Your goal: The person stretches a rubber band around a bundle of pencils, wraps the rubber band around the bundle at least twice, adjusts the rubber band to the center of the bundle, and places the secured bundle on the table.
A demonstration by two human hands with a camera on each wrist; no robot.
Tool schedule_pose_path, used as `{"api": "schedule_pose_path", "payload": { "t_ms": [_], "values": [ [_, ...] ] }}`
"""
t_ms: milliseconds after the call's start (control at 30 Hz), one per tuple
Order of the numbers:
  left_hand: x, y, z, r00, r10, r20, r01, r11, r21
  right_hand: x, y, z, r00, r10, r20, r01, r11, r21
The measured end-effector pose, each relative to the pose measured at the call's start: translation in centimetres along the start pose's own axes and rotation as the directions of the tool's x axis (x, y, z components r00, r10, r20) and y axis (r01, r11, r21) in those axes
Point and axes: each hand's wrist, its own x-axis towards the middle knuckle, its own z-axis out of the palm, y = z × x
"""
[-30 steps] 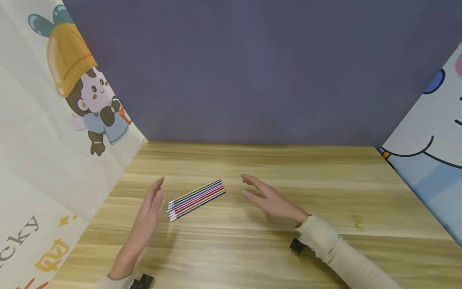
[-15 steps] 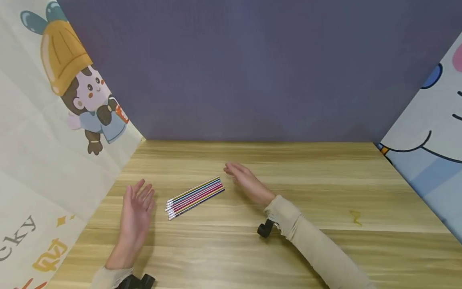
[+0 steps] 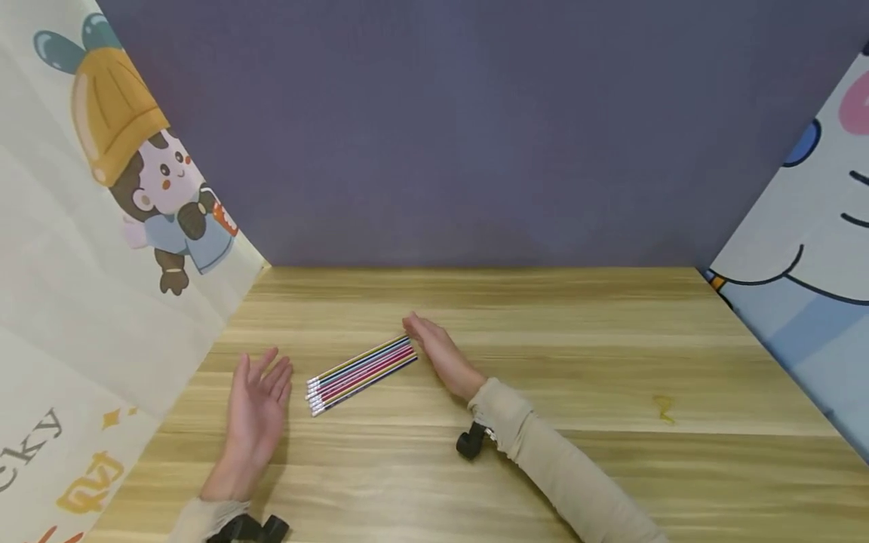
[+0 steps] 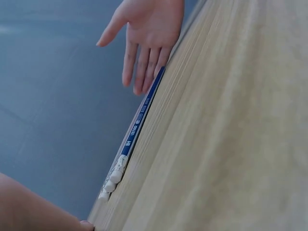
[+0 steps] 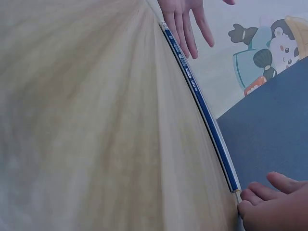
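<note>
A row of several coloured pencils [image 3: 360,375] lies flat and slanted on the wooden table [image 3: 543,362], white eraser ends [image 3: 312,403] at the near left. My right hand [image 3: 434,348] rests edge-down with straight fingers against the pencils' far right ends. My left hand [image 3: 261,396] is open with its palm turned towards the eraser ends, a small gap away. The left wrist view shows the pencils [image 4: 139,125] edge-on with the right hand [image 4: 144,38] at their far end. In the right wrist view the pencils [image 5: 202,101] run from my right fingertips [image 5: 250,199] towards the left hand [image 5: 187,19].
A purple wall [image 3: 475,136] closes the back. Cartoon-printed panels stand on the left [image 3: 102,226] and right [image 3: 801,249]. A small yellow mark [image 3: 665,407] is on the table's right part. Black camera mounts sit at both wrists [image 3: 471,441].
My right hand has moved left, up against the pencils' far ends. The left hand has drawn back a little to the left and turned its palm up more. The pencils lie as before.
</note>
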Motion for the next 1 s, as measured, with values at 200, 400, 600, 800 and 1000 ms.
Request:
{"api": "schedule_pose_path", "payload": {
  "t_ms": [200, 400, 600, 800, 1000],
  "values": [
    [0.7, 0.1, -0.4, 0.999, -0.027, 0.022, 0.025, 0.997, 0.077, -0.1, -0.2, 0.4, 1.0, 0.012, 0.021, -0.012, 1.0, 0.019],
    [0.4, 0.3, -1.0, 0.998, -0.055, 0.042, 0.049, 0.988, 0.144, -0.1, -0.4, 1.0, 0.998, 0.031, 0.052, -0.033, 0.999, 0.031],
    [0.5, 0.0, -0.9, 0.997, -0.058, 0.056, 0.049, 0.987, 0.151, 0.3, 0.1, 0.8, 0.999, 0.017, 0.037, -0.025, 0.974, 0.225],
    [0.9, -0.6, -0.3, 0.997, -0.051, 0.065, 0.04, 0.986, 0.162, 0.3, 0.4, 0.6, 0.996, 0.006, 0.092, -0.026, 0.975, 0.221],
    [1.2, -1.0, 0.7, 0.994, -0.027, 0.102, 0.01, 0.986, 0.166, 0.1, -0.2, 0.9, 0.99, 0.004, 0.143, -0.026, 0.988, 0.15]
  ]
}}
